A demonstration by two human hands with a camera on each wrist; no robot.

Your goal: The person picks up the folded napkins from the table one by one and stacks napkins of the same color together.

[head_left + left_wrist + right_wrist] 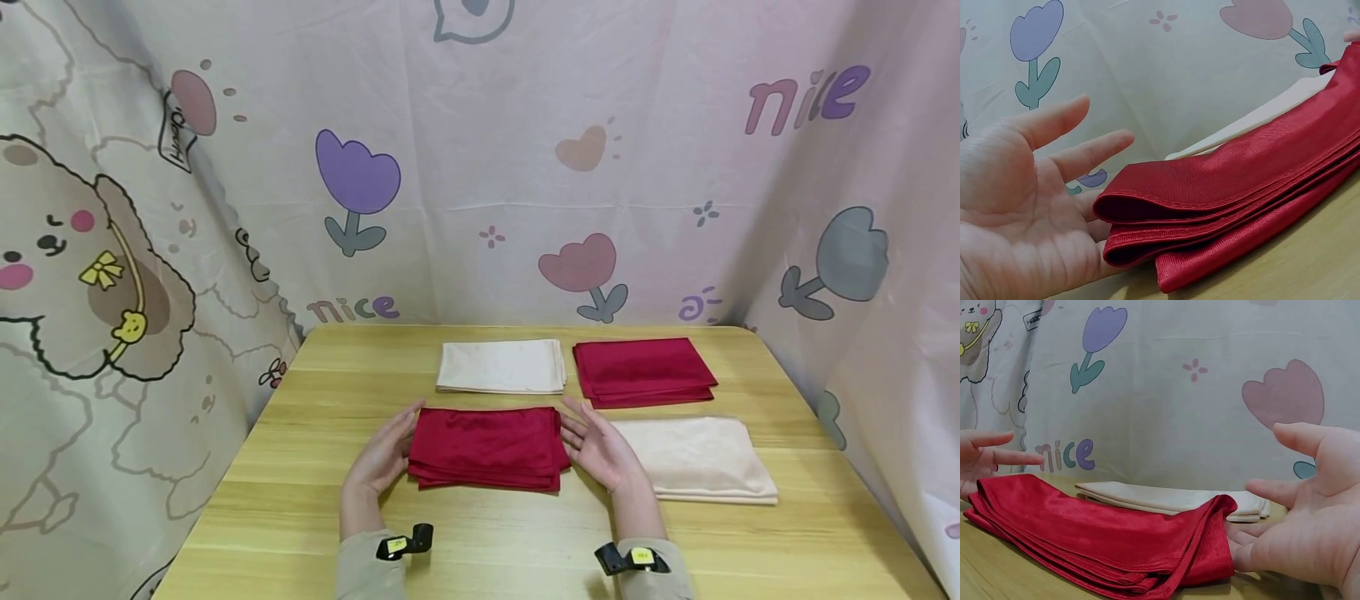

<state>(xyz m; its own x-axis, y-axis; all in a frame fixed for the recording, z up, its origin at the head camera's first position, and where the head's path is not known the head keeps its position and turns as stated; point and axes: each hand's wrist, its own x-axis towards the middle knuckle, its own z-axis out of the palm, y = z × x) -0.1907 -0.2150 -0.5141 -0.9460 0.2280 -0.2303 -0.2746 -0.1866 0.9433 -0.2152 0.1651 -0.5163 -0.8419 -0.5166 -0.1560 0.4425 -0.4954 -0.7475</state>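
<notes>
A folded red satin cloth [487, 446] lies on the wooden table between both hands, its layers stacked with the folds toward the front. At its left end is my left hand [384, 454], palm turned inward and fingers extended. In the left wrist view the lower fingers of that hand [1041, 200] pass behind the cloth's rounded fold [1147, 194]. My right hand [600, 446] stands at the other end, palm facing the cloth and thumb raised. The right wrist view shows its lower fingers reaching behind the cloth's right edge [1210, 544].
Behind the red cloth lies a folded white cloth [501, 367]. A second folded red cloth [643, 371] is at the back right, and a cream folded cloth [697, 458] lies beyond my right hand. A printed curtain [465, 167] hangs along the table's back and sides.
</notes>
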